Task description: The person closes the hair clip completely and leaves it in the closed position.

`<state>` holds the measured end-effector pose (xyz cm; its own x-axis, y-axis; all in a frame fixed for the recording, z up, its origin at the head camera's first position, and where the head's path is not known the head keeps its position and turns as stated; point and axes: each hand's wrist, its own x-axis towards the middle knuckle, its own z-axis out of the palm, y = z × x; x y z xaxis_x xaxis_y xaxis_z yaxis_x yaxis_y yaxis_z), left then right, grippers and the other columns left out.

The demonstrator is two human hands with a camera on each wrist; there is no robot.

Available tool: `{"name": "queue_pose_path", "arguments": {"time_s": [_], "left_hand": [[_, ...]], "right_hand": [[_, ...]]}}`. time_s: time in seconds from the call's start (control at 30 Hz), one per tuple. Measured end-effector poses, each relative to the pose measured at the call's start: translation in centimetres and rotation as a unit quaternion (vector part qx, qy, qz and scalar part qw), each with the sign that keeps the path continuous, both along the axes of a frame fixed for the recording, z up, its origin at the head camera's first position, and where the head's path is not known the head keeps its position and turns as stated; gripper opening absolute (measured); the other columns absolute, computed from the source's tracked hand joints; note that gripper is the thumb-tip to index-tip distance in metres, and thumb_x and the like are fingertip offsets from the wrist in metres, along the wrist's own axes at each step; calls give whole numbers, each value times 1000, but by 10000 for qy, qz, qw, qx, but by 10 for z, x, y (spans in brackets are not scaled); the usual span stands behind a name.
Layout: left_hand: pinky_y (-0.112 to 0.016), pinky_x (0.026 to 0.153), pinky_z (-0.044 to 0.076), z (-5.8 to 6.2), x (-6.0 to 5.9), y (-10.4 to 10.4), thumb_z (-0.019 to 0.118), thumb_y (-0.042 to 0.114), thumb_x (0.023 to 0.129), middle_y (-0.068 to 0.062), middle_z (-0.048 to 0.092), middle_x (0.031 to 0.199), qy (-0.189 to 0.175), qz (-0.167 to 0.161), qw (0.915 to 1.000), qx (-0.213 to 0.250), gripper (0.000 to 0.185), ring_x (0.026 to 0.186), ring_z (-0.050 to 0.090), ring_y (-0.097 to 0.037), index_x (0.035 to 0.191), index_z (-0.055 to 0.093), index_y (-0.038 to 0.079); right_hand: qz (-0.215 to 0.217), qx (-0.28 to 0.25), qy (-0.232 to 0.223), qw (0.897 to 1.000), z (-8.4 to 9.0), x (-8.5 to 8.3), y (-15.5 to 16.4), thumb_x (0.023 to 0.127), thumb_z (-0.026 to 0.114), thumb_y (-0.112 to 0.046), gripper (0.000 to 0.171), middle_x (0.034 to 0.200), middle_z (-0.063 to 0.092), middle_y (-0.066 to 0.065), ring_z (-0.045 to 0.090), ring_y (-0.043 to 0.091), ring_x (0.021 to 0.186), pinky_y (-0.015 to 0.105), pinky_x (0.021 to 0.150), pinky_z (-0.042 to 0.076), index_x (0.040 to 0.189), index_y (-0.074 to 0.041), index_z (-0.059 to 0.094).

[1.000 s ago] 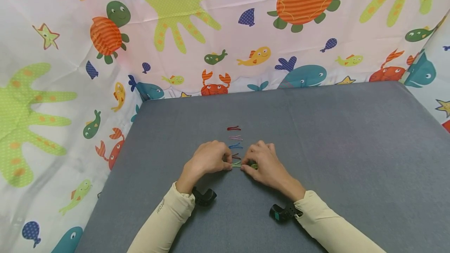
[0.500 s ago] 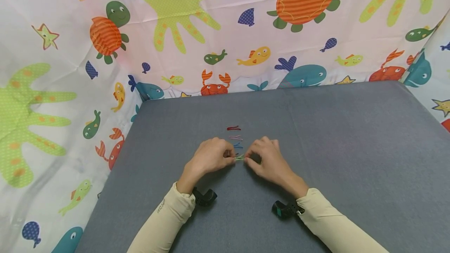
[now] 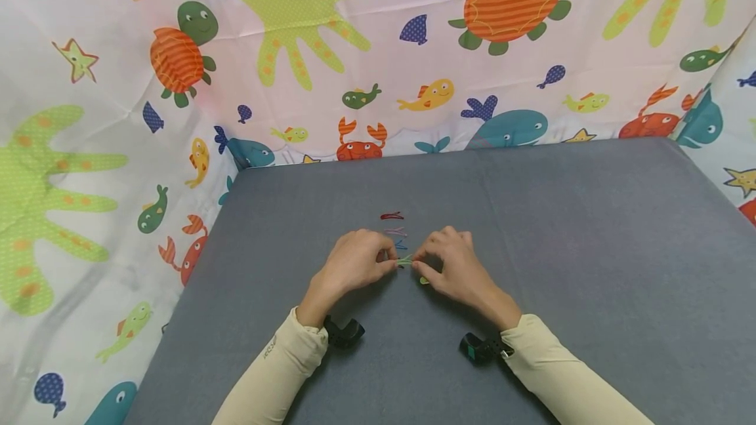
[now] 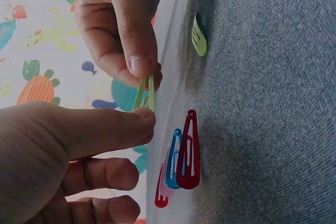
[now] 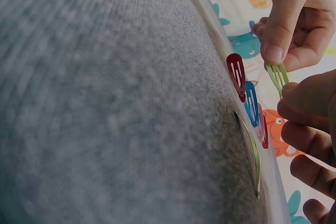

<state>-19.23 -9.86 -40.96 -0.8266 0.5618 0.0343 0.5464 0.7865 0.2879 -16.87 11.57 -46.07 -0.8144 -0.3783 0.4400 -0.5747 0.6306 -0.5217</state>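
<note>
My left hand (image 3: 357,258) and right hand (image 3: 455,271) face each other over the table. Between them is a light green snap hair clip (image 3: 404,260), each hand pinching one end with thumb and fingertips. The left wrist view shows the clip (image 4: 151,93) raised off the table. A second green hair clip (image 3: 424,281) lies on the cloth below my right hand. Beyond the hands, a row of hair clips runs away from me: a blue clip (image 3: 401,245), a pink clip (image 3: 396,231) and a dark red clip (image 3: 392,216). Another dark red clip (image 4: 188,153) lies at the near end.
A grey cloth (image 3: 561,281) covers the table. Behind and beside it hangs a white curtain (image 3: 331,110) printed with sea animals. A black wrist camera (image 3: 345,333) sits under the left wrist, and another black camera (image 3: 481,348) under the right.
Both hands have moved slightly away from me and up with the green clip between them. The second green clip, earlier by the right fingers, now lies exposed below that hand.
</note>
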Motion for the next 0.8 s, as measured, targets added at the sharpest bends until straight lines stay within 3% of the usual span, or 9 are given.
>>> {"name": "queue_pose_path", "arguments": {"time_s": [0.47,0.8], "left_hand": [[-24,55,37,-2,2,5,77,28,91,12,57,66,392,-2,9988,287,4,61,48,-4,91,80,25],[-24,60,37,-5,3,11,75,25,91,8,59,70,853,106,9956,383,8,64,45,-6,85,79,24]], "right_hand": [[8,-24,50,10000,3,-2,5,92,74,-15,4,94,70,-1,52,18,88,47,85,30,92,-15,78],[-46,-378,548,9978,2,-4,6,87,75,-11,7,87,68,-4,53,15,84,48,86,32,84,-16,73]]}}
